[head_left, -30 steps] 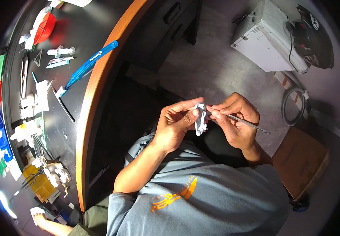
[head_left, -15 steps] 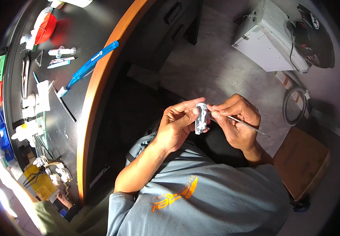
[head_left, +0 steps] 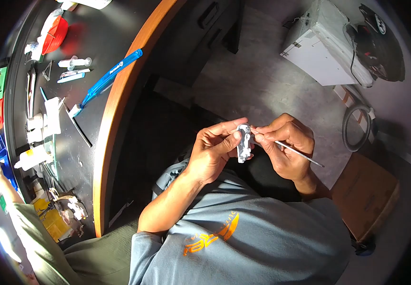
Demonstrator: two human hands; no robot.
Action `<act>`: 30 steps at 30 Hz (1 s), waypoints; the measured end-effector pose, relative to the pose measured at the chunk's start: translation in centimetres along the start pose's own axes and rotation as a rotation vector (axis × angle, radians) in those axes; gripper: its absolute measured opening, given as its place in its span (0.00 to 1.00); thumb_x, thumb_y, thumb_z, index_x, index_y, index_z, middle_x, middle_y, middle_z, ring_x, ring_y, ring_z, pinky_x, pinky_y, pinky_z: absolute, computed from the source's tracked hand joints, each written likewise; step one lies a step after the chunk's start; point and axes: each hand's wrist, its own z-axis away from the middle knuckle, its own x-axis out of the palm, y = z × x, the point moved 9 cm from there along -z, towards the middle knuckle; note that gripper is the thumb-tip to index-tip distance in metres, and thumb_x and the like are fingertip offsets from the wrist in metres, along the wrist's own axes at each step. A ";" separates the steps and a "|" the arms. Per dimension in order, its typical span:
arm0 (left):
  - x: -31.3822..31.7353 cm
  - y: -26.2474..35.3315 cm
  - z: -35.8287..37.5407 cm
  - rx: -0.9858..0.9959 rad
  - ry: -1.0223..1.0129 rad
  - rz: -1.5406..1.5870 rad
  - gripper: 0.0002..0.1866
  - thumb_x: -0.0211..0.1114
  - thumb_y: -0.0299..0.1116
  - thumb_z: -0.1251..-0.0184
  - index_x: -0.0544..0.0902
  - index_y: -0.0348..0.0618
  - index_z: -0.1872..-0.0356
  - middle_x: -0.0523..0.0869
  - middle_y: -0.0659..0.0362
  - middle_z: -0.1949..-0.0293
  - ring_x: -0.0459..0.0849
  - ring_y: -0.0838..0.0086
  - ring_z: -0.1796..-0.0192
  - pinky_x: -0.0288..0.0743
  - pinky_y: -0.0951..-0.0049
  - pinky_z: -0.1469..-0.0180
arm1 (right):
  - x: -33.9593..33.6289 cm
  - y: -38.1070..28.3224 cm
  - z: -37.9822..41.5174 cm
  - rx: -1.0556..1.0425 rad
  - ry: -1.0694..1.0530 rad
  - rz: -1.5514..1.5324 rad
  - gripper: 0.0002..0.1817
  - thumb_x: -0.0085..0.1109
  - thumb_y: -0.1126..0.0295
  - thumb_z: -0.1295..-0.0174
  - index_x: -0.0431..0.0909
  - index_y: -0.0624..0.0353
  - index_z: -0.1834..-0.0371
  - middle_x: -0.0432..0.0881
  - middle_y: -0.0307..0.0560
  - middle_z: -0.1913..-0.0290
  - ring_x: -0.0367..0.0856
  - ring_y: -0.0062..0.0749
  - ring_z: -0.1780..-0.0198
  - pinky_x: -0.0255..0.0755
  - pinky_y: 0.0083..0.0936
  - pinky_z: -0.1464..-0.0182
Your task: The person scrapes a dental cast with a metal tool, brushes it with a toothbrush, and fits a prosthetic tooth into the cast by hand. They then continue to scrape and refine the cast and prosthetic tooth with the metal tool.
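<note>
White/grey, narrow piece [head_left: 244, 146] is in L hand [head_left: 212, 153], pinched btwn thumb & fingers, long axis roughly up-down in view. Surface is uneven: small round detail nr top, smoother pale strip on the thumb side, lumpy, ragged bits along the R side & bottom. Bright light washes out fine detail; material unclear.

R hand [head_left: 288, 145] grips thin rod-like tool [head_left: 306, 157], fingertips closed on it, just beside the piece's top R side. Shaft pokes out past R hand, down & outward, its far end free in the air. Can't tell if the working tip touches; too small. Hands are near each other, w/ the piece btwn.

Edges: wooden bench edge [head_left: 105, 137] curves well apart from L hand, on its outer side, w/ blue brush [head_left: 105, 81] lying across it. Grey shirt [head_left: 258, 237] is close below both hands, so less room toward the body. Beyond the fingertips, open floor [head_left: 258, 71] reaches to white cabinet [head_left: 317, 59]. Cardboard box [head_left: 364, 194] sits outward of R hand, apart; coiled hose [head_left: 346, 130] is farther out. Co-worker's sleeve [head_left: 39, 242] is well off past L elbow.
</note>
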 end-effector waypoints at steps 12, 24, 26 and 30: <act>-0.3 -0.3 0.1 -0.025 0.007 -0.002 0.18 0.68 0.32 0.20 0.85 0.39 0.35 0.92 0.50 0.47 0.95 0.62 0.50 0.94 0.56 0.47 | 0.0 -0.2 -0.1 -0.016 -0.011 -0.001 0.09 0.72 0.87 0.36 0.80 0.67 0.69 0.87 0.54 0.63 0.93 0.34 0.60 0.89 0.25 0.58; 0.0 -0.7 0.2 -0.065 -0.017 0.092 0.19 0.68 0.34 0.20 0.84 0.40 0.33 0.91 0.50 0.42 0.94 0.60 0.48 0.93 0.56 0.46 | -0.1 0.1 0.1 0.008 0.007 -0.056 0.09 0.70 0.86 0.34 0.78 0.68 0.65 0.86 0.57 0.62 0.94 0.36 0.58 0.90 0.25 0.56; 0.1 -0.7 0.2 -0.063 -0.021 0.095 0.19 0.68 0.34 0.20 0.84 0.40 0.34 0.91 0.50 0.42 0.94 0.60 0.48 0.93 0.56 0.46 | -0.1 0.2 0.2 0.010 0.019 -0.080 0.09 0.70 0.86 0.33 0.77 0.68 0.64 0.86 0.57 0.62 0.94 0.37 0.58 0.90 0.26 0.56; 0.0 -0.9 0.2 -0.069 -0.027 0.096 0.19 0.67 0.35 0.19 0.84 0.40 0.34 0.91 0.50 0.42 0.94 0.60 0.48 0.93 0.57 0.47 | -0.1 0.2 0.2 0.015 0.008 -0.083 0.09 0.70 0.85 0.33 0.76 0.68 0.63 0.86 0.56 0.62 0.94 0.38 0.56 0.91 0.26 0.56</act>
